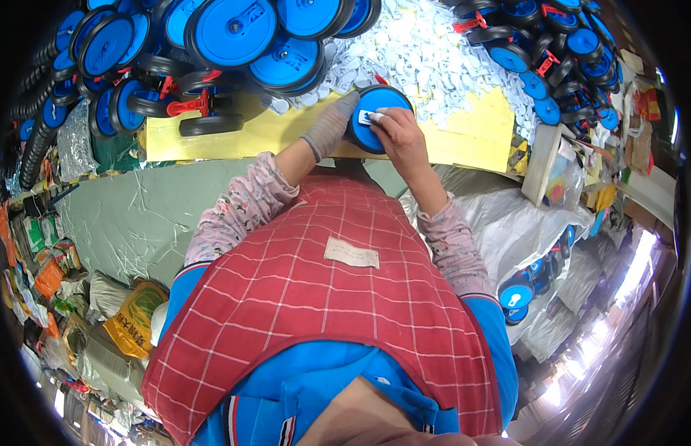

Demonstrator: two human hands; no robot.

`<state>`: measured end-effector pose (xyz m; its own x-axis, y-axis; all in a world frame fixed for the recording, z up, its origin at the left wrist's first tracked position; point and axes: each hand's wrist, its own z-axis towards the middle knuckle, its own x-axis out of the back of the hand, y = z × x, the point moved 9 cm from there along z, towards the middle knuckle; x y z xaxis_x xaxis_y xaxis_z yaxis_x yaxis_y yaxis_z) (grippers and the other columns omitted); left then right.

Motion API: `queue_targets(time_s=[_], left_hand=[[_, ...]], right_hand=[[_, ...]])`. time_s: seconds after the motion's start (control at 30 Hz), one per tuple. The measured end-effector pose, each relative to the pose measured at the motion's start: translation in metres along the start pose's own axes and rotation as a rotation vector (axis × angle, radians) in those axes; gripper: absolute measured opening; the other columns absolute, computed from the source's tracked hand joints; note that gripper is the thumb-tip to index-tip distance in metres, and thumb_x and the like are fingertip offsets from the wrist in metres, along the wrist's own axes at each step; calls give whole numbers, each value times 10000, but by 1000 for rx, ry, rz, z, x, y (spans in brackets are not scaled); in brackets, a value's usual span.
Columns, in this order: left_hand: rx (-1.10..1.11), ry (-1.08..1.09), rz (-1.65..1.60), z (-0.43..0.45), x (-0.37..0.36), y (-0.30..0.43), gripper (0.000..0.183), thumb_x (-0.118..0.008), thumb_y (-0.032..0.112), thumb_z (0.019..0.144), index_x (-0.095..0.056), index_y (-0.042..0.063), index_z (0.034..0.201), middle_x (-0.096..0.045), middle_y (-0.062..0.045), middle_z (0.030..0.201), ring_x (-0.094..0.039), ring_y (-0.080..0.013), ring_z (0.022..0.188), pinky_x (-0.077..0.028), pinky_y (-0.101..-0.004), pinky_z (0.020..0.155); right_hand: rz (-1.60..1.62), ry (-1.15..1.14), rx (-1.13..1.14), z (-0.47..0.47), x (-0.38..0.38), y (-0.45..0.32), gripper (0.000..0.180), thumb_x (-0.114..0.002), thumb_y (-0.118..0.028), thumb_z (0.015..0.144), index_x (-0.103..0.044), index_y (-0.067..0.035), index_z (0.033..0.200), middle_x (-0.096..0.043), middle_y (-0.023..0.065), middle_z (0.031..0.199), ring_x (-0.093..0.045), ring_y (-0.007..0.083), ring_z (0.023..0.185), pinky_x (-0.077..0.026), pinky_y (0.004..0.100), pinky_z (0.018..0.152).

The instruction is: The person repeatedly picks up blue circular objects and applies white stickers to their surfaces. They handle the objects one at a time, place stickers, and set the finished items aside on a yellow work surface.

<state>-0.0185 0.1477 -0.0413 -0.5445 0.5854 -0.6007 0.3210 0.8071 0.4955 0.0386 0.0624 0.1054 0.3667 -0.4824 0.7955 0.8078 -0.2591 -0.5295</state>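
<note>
A blue plastic wheel with a black tyre (379,134) stands tilted at the front edge of the yellow board. My left hand (333,124), in a grey knitted glove, holds the wheel by its left rim. With bare palm and covered fingertips, my right hand (400,134) pinches a small white piece with a dark mark (364,117) against the blue face. Behind the wheel lies a heap of small pale plastic pieces (407,50). Left of my left hand, a red bracket (188,106) joins a pair of black-tyred wheels on the board.
Large blue wheels (234,27) are piled at the back left, and smaller wheel pairs with red brackets (546,62) at the back right. The yellow board (490,134) spans the worktop. A white plastic sheet (507,223) hangs at the right, near an upright pale panel (542,167).
</note>
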Motion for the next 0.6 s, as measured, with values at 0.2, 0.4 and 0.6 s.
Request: queue_targets(time_s=[0.2,0.4,0.6], left_hand=[[-283,-12,781,-14,1,19,616,-617,414,944,-460,-16,1356,-610,-238,1238,-606,-314,1139,-471,-394,969],[-290,53,891,-24,-3,28,589,-609,368,962,-432,-16,1371,-610,-224,1232,-599,-287,1139,-476,-380,960],[-523,109,798,-31,-23,59,534,-689,160,926,-428,5,1365,-563,-202,1314,-571,-271,1206,-457,-353,1040]], right_hand=[[-26,-44,-179,11,-7,34,641,-855,-230,653,-609,-108,1232,-626,157,1176,-564,347,1129,-425,422,992],[85,-607,-492,35,-51,84,917,-905,-299,590,-501,-56,1377,-558,256,1273,-548,409,1170,-447,438,1002],[368,-429,-535,15,-4,106,604,-805,-311,775,-614,-41,1280,-686,166,1038,-650,237,918,-514,340,838]])
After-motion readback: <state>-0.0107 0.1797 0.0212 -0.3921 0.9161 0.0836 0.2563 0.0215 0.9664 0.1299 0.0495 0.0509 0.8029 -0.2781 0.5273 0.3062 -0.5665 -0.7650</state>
